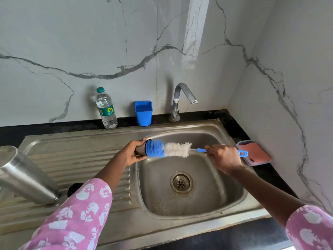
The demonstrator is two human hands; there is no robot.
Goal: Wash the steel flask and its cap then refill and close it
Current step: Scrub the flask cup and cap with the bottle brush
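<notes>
My left hand (130, 153) grips the flask's cap (141, 150), a small steel cup with a dark rim, held sideways over the sink's left edge. My right hand (224, 156) holds the blue handle of a bottle brush (173, 150). The brush's blue bristle tip is pushed into the cap's mouth, and its white bristles stick out to the right. The steel flask (25, 175) stands upright on the draining board at the far left, apart from both hands. A black round thing (73, 189) shows by my left sleeve.
The steel sink (194, 199) has a drain at its middle and a dry tap (182, 98) behind it. A plastic water bottle (106, 109) and a blue cup (143, 113) stand at the back wall. A clear box with a pink sponge (254, 152) sits at the right.
</notes>
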